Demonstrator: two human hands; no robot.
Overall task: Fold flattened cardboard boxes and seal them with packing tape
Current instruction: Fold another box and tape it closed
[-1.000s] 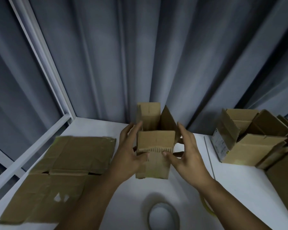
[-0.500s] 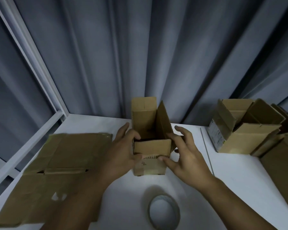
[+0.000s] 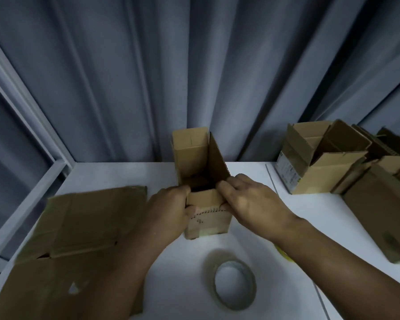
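Both hands, left hand (image 3: 171,209) and right hand (image 3: 252,199), clamp the small box (image 3: 208,215) mid-tabletop; uneven pressure could skew its near flap before taping.

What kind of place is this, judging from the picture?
Probably a small packing station: a white table set against grey curtains, with flattened cardboard on the left, assembled boxes on the right, and a tape roll in front.

Dim, soft; blurred, warped edges
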